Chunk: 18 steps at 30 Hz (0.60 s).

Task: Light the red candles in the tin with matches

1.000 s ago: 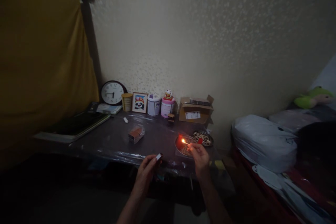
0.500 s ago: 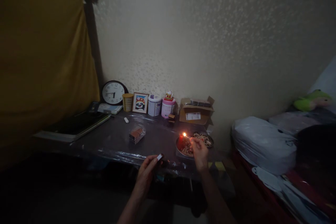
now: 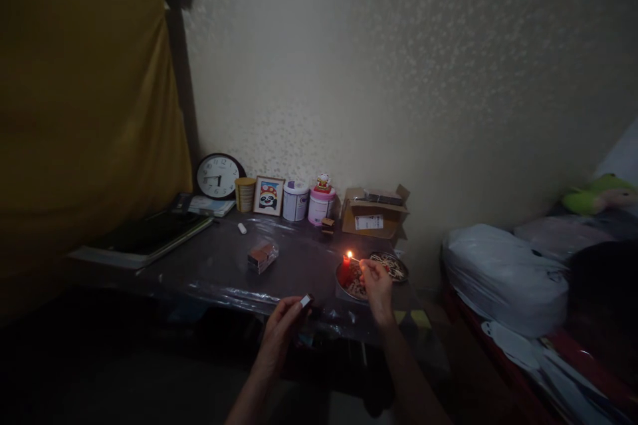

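Note:
Between the fingers of my right hand [image 3: 376,285] is a burning match [image 3: 355,258], its flame at the top of a red candle [image 3: 345,269]. The candle stands upright in a round dish [image 3: 355,297] with small brownish bits around it. My left hand [image 3: 280,324] is closed on a small matchbox [image 3: 306,301] in front of the table edge; the fingers cover part of it. Right behind my right hand lies a second round dish [image 3: 405,276] full of matchsticks. A plastic-wrapped pack of matchboxes [image 3: 262,256] rests on the table to the left.
Along the wall stand a clock [image 3: 218,176], a yellow tub [image 3: 244,195], a panda picture [image 3: 269,196], a white can [image 3: 296,202], a pink can [image 3: 321,207] topped by a figurine, and an open cardboard box [image 3: 373,216]. White bags [image 3: 503,279] sit at the right.
The match flame has come from just beside the candle to right at its top, and the candle glows brighter. My left hand stays nearly still with the matchbox. The view has shifted slightly.

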{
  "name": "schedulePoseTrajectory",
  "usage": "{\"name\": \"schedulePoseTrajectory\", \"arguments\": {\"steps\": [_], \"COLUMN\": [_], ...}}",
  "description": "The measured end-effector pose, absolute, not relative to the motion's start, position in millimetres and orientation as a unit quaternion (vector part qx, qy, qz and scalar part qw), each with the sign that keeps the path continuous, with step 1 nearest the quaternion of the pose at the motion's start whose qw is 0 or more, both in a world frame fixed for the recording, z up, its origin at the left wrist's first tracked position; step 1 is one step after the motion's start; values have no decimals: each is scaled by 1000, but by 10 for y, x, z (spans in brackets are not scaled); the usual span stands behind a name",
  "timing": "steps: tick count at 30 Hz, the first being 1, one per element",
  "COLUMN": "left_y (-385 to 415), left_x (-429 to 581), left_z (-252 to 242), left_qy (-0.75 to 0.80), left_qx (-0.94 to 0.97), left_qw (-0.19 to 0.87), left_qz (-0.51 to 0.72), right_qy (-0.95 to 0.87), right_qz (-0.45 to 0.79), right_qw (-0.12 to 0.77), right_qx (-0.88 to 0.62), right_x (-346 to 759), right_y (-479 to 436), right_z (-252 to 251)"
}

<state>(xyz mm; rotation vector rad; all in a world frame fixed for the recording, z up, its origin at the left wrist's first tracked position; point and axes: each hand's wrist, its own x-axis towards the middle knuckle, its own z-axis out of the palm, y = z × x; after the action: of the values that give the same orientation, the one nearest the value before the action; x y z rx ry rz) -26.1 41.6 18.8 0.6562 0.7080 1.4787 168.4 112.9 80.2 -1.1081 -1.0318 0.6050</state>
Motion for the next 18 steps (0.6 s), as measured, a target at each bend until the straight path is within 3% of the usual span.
{"name": "schedulePoseTrajectory", "arguments": {"steps": [18], "left_y": [419], "left_x": [-248], "left_z": [206], "left_qy": [320], "left_qx": [271], "left_qw": [637], "left_qz": [647], "right_qy": [-466], "right_qz": [282], "right_qw": [678], "right_qx": [-493], "right_x": [1663], "right_y": [1202], "right_z": [761]}}
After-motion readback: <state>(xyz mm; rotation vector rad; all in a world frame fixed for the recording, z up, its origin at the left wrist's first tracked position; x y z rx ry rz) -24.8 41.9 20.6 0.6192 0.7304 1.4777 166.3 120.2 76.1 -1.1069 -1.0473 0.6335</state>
